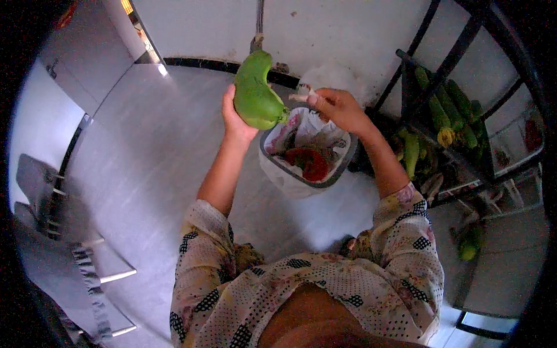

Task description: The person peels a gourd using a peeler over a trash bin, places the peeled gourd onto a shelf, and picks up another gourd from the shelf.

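My left hand [237,120] is wrapped round a curved green gourd [254,90], its narrow end pointing up and its ragged stem end facing right. My right hand [343,110] pinches a small pale piece [299,97], too blurred to name, a little to the right of the gourd and apart from it. Below both hands stands a waste bin [268,152] with a grey rim and a white liner bag. Inside the bin lies something red and green [310,162].
On the right, a black metal rack [444,58] holds several long green vegetables [444,110]. A green vegetable [470,242] lies lower down. At left stands a chair [38,180] beside a cloth-covered table [55,272]. A white wall [342,35] rises behind the bin.
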Available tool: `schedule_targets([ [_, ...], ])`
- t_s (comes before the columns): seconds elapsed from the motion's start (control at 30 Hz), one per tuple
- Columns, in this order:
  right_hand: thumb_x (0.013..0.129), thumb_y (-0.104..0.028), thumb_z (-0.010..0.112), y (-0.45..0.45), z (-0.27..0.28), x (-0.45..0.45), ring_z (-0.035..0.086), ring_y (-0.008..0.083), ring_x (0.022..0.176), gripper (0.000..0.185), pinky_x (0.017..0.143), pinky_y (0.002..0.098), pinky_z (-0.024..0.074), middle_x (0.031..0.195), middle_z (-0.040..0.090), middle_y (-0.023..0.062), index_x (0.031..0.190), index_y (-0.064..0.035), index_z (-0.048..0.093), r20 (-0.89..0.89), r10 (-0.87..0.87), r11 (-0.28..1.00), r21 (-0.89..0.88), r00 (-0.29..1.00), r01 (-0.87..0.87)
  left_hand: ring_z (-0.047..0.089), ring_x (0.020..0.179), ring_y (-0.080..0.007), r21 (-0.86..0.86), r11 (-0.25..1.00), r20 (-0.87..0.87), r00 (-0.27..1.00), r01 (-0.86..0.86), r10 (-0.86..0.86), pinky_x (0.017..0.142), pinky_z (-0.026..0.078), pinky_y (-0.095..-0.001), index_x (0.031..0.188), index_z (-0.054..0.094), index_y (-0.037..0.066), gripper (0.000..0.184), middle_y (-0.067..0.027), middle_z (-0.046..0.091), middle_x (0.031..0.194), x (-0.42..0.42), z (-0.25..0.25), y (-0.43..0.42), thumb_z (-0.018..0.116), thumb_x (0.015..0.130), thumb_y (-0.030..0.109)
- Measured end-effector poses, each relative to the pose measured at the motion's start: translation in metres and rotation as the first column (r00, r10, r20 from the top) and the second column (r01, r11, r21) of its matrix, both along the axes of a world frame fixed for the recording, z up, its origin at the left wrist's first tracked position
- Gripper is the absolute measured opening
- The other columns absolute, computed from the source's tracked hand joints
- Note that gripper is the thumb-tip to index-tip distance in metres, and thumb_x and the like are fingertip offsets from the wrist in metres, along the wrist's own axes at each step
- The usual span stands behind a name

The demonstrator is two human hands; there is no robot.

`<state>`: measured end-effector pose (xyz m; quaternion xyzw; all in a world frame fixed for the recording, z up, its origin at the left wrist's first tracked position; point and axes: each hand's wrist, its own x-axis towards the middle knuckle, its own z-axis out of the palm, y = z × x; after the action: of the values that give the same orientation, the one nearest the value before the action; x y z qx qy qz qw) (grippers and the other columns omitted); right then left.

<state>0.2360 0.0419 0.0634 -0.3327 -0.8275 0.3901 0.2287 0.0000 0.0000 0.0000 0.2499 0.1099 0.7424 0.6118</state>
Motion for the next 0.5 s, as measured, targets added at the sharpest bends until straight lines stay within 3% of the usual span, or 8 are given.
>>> schedule_targets([
  [0.07, 0.092, -0.043, 0.049, 0.0, 0.002, -0.005, 0.05, 0.0093, 0.064, 0.044, 0.06, 0.0265, 0.043, 0.067, 0.055, 0.0019, 0.101, -0.0018, 0.063, -0.022, -0.097, 0.994, 0.051, 0.995, 0.098, 0.055, 0.104, -0.0325, 0.036, 0.996, 0.0, 0.997, 0.079, -0.079, 0.09, 0.044, -0.0449, 0.124, 0.047, 0.001, 0.057, -0.0194, 0.056, 0.115, 0.002, 0.006, -0.007, 0.045, 0.086, 0.043],
  [0.17, 0.093, -0.041, 0.048, 0.01, 0.003, -0.035, 0.047, 0.0089, 0.061, 0.042, 0.057, 0.0259, 0.0407, 0.065, 0.053, 0.0012, 0.095, -0.0018, 0.064, -0.117, -0.131, 0.983, 0.115, 0.984, 0.145, 0.055, 0.104, -0.0321, 0.009, 0.994, -0.146, 0.983, 0.11, -0.107, 0.09, 0.045, -0.045, 0.124, 0.046, 0.0, 0.056, -0.0199, 0.056, 0.115, -0.017, 0.044, -0.008, 0.045, 0.087, 0.041],
  [0.27, 0.094, -0.038, 0.047, 0.007, -0.017, -0.022, 0.047, 0.0085, 0.061, 0.039, 0.055, 0.025, 0.0397, 0.064, 0.053, 0.0012, 0.098, -0.002, 0.062, -0.146, -0.1, 0.991, 0.076, 0.984, 0.112, 0.055, 0.104, -0.0314, -0.008, 0.993, -0.18, 0.976, 0.12, -0.119, 0.09, 0.044, -0.045, 0.124, 0.046, -0.001, 0.057, -0.0196, 0.055, 0.115, -0.008, 0.014, -0.015, 0.047, 0.087, 0.042],
  [0.37, 0.094, -0.034, 0.047, -0.007, 0.001, -0.02, 0.048, 0.0086, 0.06, 0.035, 0.056, 0.0237, 0.0401, 0.063, 0.052, 0.0004, 0.105, -0.0027, 0.058, -0.179, -0.139, 0.989, -0.068, 0.974, 0.129, 0.055, 0.106, -0.0314, -0.05, 0.999, -0.223, 0.975, 0.001, -0.012, 0.091, 0.044, -0.0457, 0.126, 0.046, 0.002, 0.06, -0.0163, 0.056, 0.118, -0.005, 0.007, -0.013, 0.045, 0.086, 0.046],
  [0.47, 0.095, -0.03, 0.047, -0.01, 0.008, -0.02, 0.049, 0.0088, 0.062, 0.032, 0.057, 0.0238, 0.0411, 0.068, 0.054, 0.001, 0.111, -0.0034, 0.055, -0.181, -0.157, 0.979, -0.16, 0.971, 0.128, 0.056, 0.103, -0.028, -0.02, 1.0, -0.202, 0.979, 0.01, -0.014, 0.087, 0.047, -0.0417, 0.125, 0.046, 0.001, 0.055, -0.0174, 0.056, 0.115, 0.0, 0.013, -0.018, 0.052, 0.086, 0.039],
  [0.5, 0.095, -0.029, 0.047, -0.008, 0.004, -0.022, 0.048, 0.0087, 0.063, 0.031, 0.057, 0.0238, 0.0412, 0.069, 0.054, 0.0011, 0.112, -0.0037, 0.055, -0.276, -0.163, 0.985, -0.098, 0.947, 0.141, 0.057, 0.102, -0.0269, -0.007, 1.0, -0.228, 0.974, -0.001, -0.001, 0.087, 0.047, -0.0404, 0.125, 0.046, 0.001, 0.054, -0.0166, 0.056, 0.115, 0.001, 0.009, -0.016, 0.054, 0.086, 0.037],
])
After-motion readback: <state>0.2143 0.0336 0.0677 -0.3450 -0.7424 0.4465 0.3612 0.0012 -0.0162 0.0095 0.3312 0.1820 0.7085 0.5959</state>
